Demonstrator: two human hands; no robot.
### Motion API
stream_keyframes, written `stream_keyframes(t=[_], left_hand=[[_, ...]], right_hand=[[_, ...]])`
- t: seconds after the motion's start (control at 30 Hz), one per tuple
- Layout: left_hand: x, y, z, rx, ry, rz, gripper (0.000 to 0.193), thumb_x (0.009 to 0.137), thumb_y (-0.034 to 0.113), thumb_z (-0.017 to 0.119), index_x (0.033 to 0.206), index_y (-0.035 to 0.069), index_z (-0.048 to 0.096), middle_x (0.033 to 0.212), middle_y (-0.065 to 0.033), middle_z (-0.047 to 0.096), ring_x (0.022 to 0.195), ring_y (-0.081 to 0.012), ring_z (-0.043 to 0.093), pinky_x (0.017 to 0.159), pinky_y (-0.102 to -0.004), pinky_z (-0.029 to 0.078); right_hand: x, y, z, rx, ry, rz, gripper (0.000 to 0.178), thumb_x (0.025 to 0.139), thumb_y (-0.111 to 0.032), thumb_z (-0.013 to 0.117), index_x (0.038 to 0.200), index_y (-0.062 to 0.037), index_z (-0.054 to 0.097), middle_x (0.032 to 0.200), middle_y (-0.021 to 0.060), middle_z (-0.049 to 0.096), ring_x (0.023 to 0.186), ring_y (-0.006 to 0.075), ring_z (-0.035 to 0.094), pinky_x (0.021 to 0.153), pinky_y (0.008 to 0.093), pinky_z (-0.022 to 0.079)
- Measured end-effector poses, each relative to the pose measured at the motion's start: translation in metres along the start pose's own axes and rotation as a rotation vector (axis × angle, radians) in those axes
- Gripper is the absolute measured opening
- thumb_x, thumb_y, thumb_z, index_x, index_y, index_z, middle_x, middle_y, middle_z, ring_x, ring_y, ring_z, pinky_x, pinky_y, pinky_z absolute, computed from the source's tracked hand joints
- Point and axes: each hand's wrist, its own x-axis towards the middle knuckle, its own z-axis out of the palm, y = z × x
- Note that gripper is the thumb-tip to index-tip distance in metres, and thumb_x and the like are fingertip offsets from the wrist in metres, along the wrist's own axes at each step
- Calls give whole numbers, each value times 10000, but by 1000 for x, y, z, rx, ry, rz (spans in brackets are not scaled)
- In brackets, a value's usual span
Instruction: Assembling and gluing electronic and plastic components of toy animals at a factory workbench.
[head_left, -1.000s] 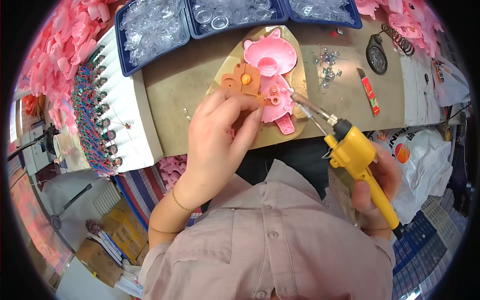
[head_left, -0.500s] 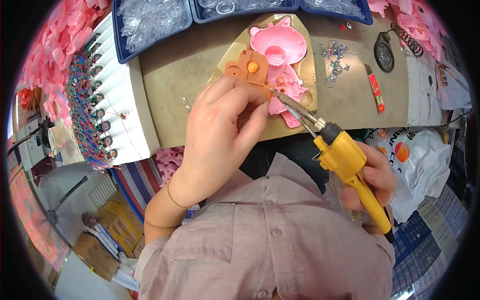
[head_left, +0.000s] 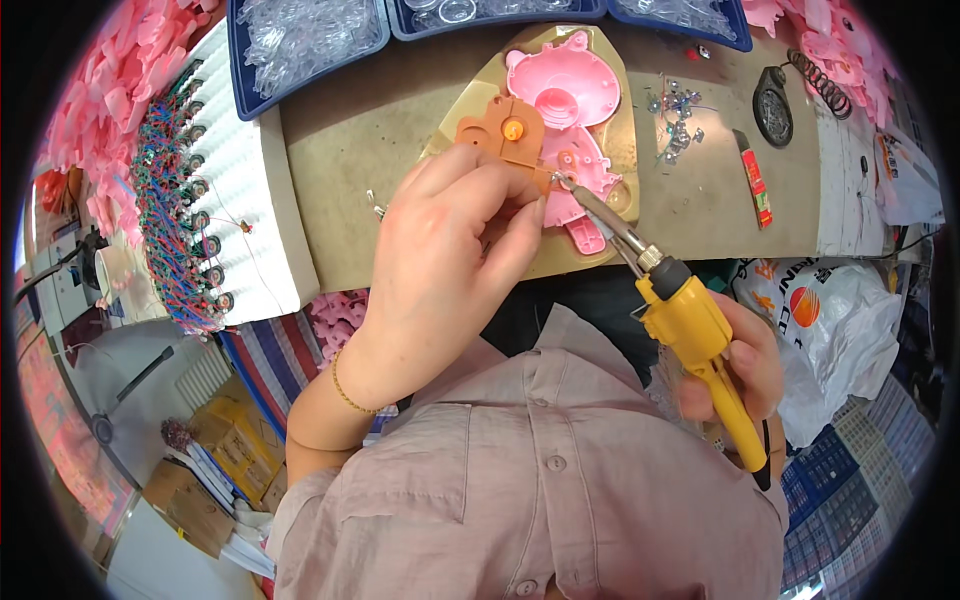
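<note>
A yellow soldering gun (head_left: 690, 320) rests in the grip of my right hand (head_left: 745, 365). Its metal tip reaches up and left to the lower right edge of an orange-brown plastic plate (head_left: 520, 118) with a yellow button. My left hand (head_left: 450, 235) is closed in a pinch beside the plate's lower edge; what its fingertips hold is hidden. Under and beside the tip lies a pink plastic shell half (head_left: 590, 150), above it a rounder pink shell half (head_left: 595, 85). Both shells sit on a tan holding block (head_left: 628, 75).
Blue bins (head_left: 390, 25) of clear plastic parts line the back. At left, white foam (head_left: 265, 190) bears several wired round parts (head_left: 175, 220). Small metal parts (head_left: 678, 125), a red utility knife (head_left: 755, 180) and a black round holder with coil (head_left: 772, 108) lie at right.
The soldering gun has shifted slightly right and down at its handle, its tip staying by the orange-brown plate. My left hand keeps nearly the same pose; the view has shifted slightly.
</note>
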Motion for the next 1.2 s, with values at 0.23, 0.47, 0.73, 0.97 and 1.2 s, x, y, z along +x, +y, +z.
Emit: stream_keyframes(t=[0.23,0.47,0.73,0.97,1.2], left_hand=[[-1,-5,-1,-5,-4,-7,41,814,7,631,814,-22,601,791,-70,558,669,-140,554,605,-252,454],[7,-1,3,11,-4,0,43,812,7,637,819,-19,604,794,-69,565,670,-135,555,596,-246,451],[4,-2,0,-9,75,51,62,760,20,661,780,16,602,787,-96,577,724,-267,562,659,-344,444],[-2,10,-4,-128,19,-129,58,782,-7,634,769,-16,579,764,-80,552,673,-199,513,603,-301,411],[5,13,5,-104,40,-79,59,789,-11,634,781,-24,576,800,-82,557,687,-181,501,608,-279,405]], right_hand=[[31,-11,-4,-340,-205,-428,491,871,-187,673,1212,-7,368,1109,382,531,766,360,670,607,366,562],[20,3,-9,-301,47,-516,489,863,-181,683,1209,-11,383,1147,394,509,867,381,662,676,370,568],[7,-21,-25,-81,399,53,458,780,-13,684,1193,-15,484,1215,185,553,1116,245,545,955,366,426],[27,-58,-140,-318,938,-66,379,831,-40,633,1193,27,542,1122,129,598,1016,193,599,850,301,503],[79,9,-156,-450,787,-120,375,851,-89,655,1201,1,553,1030,83,621,872,118,601,769,246,489]])
